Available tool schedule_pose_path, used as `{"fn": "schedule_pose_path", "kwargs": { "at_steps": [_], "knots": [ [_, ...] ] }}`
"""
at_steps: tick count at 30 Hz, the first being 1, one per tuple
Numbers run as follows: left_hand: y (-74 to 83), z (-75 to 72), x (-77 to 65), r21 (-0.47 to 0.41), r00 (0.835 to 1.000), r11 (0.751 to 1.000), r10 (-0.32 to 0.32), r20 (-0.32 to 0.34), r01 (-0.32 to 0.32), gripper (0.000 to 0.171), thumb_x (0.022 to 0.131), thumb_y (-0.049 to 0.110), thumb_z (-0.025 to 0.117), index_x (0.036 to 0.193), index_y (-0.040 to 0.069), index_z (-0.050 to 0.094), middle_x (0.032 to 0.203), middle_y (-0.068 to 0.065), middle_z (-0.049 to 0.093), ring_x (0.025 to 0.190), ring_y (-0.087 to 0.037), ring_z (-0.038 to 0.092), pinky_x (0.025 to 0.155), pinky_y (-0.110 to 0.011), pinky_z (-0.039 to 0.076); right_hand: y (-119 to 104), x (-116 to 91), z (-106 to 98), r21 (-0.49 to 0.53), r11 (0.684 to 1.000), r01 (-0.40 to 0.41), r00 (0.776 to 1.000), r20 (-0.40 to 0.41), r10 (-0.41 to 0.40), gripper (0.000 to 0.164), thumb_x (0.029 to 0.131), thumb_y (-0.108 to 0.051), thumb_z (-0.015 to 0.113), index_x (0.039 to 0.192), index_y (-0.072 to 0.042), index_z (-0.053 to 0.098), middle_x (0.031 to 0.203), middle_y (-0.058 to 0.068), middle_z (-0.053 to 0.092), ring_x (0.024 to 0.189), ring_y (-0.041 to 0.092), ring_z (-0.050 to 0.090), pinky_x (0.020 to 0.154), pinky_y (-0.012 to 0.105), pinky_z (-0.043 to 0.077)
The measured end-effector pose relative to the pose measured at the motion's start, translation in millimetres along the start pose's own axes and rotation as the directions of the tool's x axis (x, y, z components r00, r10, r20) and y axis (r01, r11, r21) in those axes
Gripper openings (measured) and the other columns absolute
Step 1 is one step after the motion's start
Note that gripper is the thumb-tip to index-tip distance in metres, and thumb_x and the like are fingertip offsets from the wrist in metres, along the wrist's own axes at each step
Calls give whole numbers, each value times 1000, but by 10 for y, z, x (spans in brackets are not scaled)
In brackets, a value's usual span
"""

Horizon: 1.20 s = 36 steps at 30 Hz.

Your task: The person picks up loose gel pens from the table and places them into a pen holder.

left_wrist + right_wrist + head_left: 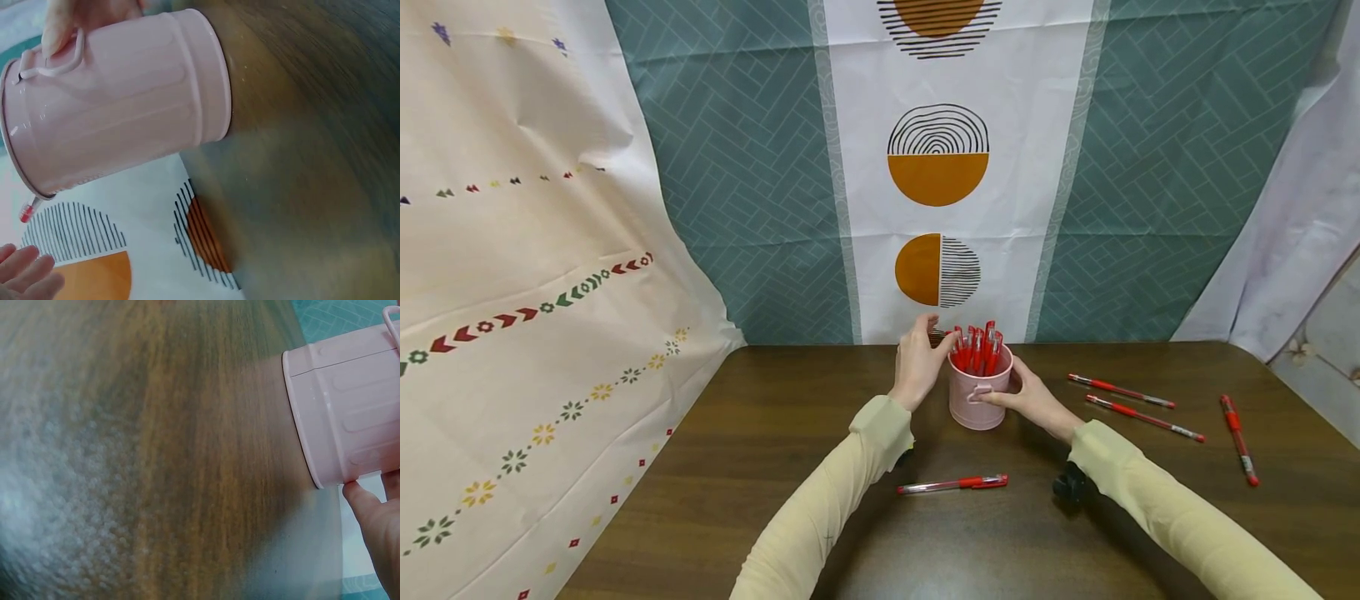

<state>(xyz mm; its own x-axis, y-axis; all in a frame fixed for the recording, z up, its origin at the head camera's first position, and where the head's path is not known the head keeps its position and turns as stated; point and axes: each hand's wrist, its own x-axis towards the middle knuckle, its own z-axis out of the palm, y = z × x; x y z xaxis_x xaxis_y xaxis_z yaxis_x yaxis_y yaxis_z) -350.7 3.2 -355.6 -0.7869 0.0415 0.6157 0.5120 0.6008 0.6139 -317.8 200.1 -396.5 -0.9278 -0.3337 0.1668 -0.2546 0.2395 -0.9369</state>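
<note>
A pink metal bucket [973, 414] with a small handle stands on the table, holding several red pens [977, 354] upright. My right hand [1039, 402] grips its right side, the thumb at the handle and the other fingers partly hidden behind the wall. At the left of the rim is my left hand [916, 360], close to the pen tops. In the left wrist view its extended fingers [28, 272] sit apart from a red-tipped pen end [26, 212] that pokes past the rim. The right wrist view shows the right hand [378, 528] touching the bucket near its base.
One red pen [953, 484] lies in front of the bucket on the brown wooden table [760, 467]. To the right lie a pen [1120, 389], another pen [1145, 417] just nearer, and a third pen [1239, 440] by the edge. Patterned cloth [737, 167] hangs behind.
</note>
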Motion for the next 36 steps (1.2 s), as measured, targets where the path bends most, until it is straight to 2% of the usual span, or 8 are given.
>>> {"fn": "schedule_pose_path", "kwargs": {
  "at_steps": [6,13,15,18,24,26,31,36],
  "knots": [
    [65,-76,-46,65,979,978,200,-27,-198,37,85,24,65,115,3,56,110,-8,59,99,-19,56,84,-27,43,197,82,-22,1,1000,4,1000,-15,-4,89,78,-27,71,145,-15,13,141,14,27,126,35,25,93,53,28],
    [148,-152,-84,111,954,947,299,34,-301,42,86,27,63,119,3,54,115,-9,56,104,-17,53,86,-25,41,291,119,-34,-15,1000,17,1000,-25,-17,87,80,-26,70,145,-16,13,141,15,27,125,35,26,93,53,29],
    [162,-182,-115,115,937,931,341,72,-347,42,86,27,63,119,2,54,114,-9,56,103,-17,53,85,-24,41,219,88,-16,-9,1000,21,1000,-17,-22,86,80,-24,69,145,-12,13,140,17,28,125,37,27,93,53,29],
    [174,-226,-165,111,893,888,434,119,-447,41,85,24,65,116,0,54,111,-11,57,101,-18,53,85,-24,41,99,38,6,-6,1000,22,1000,-6,-22,86,81,-21,69,144,-8,13,139,20,29,124,38,27,93,52,29],
    [195,-281,-245,117,774,771,595,216,-625,33,84,22,66,108,2,57,104,-9,59,96,-17,53,79,-21,44,-14,4,10,-28,999,21,1000,-16,-22,83,81,-20,68,143,-7,15,137,21,30,122,38,29,92,51,32],
    [194,-283,-267,135,703,695,663,259,-706,30,83,22,67,104,3,59,99,-6,59,93,-15,53,81,-20,42,-20,9,8,-38,999,24,999,-25,-25,82,81,-19,68,142,-4,16,137,22,30,121,39,30,92,51,32],
    [186,-283,-362,120,498,489,792,354,-864,27,82,25,67,100,5,63,96,-2,62,88,-11,55,85,-17,38,-34,-2,34,-63,998,26,999,-42,-29,80,81,-14,67,141,2,15,137,27,27,121,42,28,94,53,28],
    [188,-248,-508,37,376,404,810,449,-914,26,86,29,62,101,8,63,97,0,62,88,-10,56,86,-16,37,-26,-11,41,-69,997,46,998,-43,-49,79,81,-13,66,140,3,16,136,27,28,121,41,29,95,52,27]
  ]
}}
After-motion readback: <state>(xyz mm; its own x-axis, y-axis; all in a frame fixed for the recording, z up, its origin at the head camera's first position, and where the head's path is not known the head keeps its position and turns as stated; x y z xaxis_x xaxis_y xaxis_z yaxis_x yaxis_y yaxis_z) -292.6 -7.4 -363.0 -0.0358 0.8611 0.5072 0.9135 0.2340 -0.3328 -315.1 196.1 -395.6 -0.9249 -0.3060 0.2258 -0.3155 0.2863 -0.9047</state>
